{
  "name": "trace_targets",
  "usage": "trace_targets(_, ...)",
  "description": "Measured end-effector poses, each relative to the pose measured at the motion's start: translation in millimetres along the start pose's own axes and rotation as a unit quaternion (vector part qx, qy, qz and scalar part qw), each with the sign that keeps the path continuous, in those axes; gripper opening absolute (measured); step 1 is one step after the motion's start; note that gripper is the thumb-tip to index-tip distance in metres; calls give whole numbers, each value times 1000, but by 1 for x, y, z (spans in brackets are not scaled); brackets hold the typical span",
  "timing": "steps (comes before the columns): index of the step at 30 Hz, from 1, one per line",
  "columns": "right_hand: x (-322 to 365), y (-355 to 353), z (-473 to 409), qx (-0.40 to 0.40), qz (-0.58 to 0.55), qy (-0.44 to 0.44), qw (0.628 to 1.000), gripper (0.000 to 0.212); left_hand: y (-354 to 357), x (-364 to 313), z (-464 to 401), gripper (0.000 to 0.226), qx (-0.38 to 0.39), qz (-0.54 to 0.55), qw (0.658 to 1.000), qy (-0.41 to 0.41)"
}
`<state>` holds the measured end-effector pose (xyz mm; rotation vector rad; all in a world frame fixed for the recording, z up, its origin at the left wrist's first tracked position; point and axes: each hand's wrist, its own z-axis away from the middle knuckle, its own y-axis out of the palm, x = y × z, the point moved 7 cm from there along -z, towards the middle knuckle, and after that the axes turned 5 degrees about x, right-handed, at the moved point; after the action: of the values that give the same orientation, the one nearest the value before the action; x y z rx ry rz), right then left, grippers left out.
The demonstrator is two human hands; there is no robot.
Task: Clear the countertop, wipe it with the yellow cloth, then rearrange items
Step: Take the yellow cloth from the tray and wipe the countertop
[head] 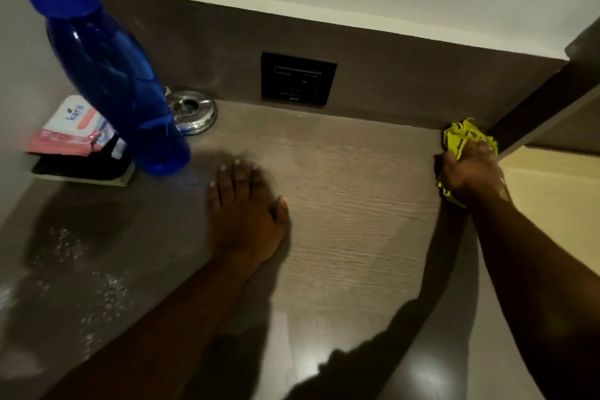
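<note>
- The right hand [470, 169] grips the yellow cloth [457, 140] at the far right corner of the table [357, 204], against the back wall.
- The left hand [243, 204] lies flat on the table with straight fingers, holding nothing.
- The blue bottle [110, 75] stands tall near the left hand. A bump from that hand could tip it over.
- It could fall on the shiny metal dish [194, 114] or the pink packet [71, 130] beside it.
- Those things sit on the left side, so wiping there could push them around.
- The cloth is mostly hidden under the hand.
- The packet rests on something dark, maybe a book; it is too dim to tell.
</note>
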<state>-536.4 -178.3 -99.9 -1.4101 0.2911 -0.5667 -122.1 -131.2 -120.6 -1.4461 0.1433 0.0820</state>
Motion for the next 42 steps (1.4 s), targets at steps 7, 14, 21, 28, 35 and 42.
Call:
trace_targets(7,14,-4,2,17,39,24,999,79,-6,2,1,79,-3,2,1000,-6)
trace_targets(14,12,-5,-23,9,22,51,998,91,-4,0,2,77,-10,-8,1000,-6)
trace_targets(21,55,3,13,50,9,-31,998,82,-3,-2,0,77,-9,-16,1000,-19)
trace_targets(28,166,37,55,92,44,-206,973,80,1,-1,-3,74,6,-58,998,-11)
trace_targets(35,74,30,19,112,1,-216,970,72,-13,-5,4,78,6,-52,999,-13)
trace_targets(42,50,18,26,40,-93,-160,982,84,-7,-4,2,79,9,-35,999,-20)
